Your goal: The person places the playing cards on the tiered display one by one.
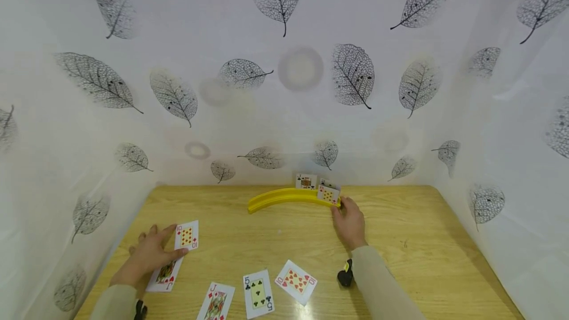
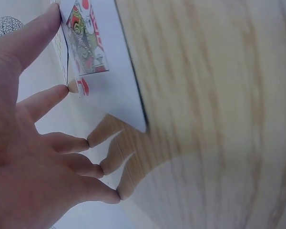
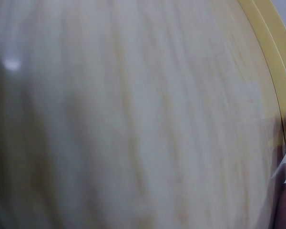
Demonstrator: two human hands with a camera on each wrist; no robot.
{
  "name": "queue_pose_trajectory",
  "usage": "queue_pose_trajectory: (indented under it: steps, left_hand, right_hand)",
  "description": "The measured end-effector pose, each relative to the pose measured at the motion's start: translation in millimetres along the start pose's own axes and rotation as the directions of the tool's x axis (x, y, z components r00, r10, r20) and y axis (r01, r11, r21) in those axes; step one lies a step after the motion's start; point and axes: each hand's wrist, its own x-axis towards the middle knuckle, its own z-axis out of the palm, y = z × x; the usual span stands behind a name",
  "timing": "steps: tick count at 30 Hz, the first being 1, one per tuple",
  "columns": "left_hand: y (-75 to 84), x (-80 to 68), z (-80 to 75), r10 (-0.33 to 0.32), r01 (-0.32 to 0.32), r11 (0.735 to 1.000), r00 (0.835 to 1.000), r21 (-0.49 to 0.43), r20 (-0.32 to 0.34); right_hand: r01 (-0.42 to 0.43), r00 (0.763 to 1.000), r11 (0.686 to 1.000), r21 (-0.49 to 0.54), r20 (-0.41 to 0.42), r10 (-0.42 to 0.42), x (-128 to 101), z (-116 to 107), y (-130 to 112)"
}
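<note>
Meanwhile, right hand (image 1: 349, 222) is pinching a card (image 1: 328, 194) into the yellow holder (image 1: 284, 196) at centre frame, beside two already standing; left hand (image 1: 148, 253), fingers straight, is pressing the ten of diamonds (image 1: 186, 235) lower left, with four cards waiting on the bench (image 1: 422, 241).

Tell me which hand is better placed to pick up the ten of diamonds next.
Left, probably. The left hand already rests beside the ten of diamonds, its fingers touching card edges. The right hand is far across the table at the yellow card holder.
</note>
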Motion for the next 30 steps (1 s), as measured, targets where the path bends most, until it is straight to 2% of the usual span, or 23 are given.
queue_pose_trajectory:
  steps: [8,12,20,24,30]
  left_hand:
    - [2.4,-1.0,-4.8,-0.022,0.026,0.998,0.997,-0.056,0.073]
    - [2.9,0.0,-6.4,-0.017,0.022,0.998,0.996,-0.062,0.082]
    - [3.1,0.7,-6.8,-0.022,0.028,0.996,0.997,-0.082,0.079]
    - [6.1,-0.6,-7.6,-0.024,0.028,0.992,0.999,-0.124,0.034]
    - [8.2,1.5,-2.1,0.008,-0.025,0.977,0.997,-0.209,-0.083]
  right_hand:
    - [0.017,0.999,1.0,-0.003,-0.027,-0.017,0.0,1.7,1.1]
    - [0.028,0.999,1.0,-0.002,-0.042,-0.028,0.0,2.3,2.8]
    - [0.011,1.0,1.0,-0.006,-0.02,-0.011,1.0,1.0,1.1]
    - [0.018,0.999,1.0,-0.013,-0.028,-0.019,1.3,1.0,-0.2]
    - [0.012,1.0,1.0,-0.018,-0.02,-0.013,0.6,0.0,-1.5]
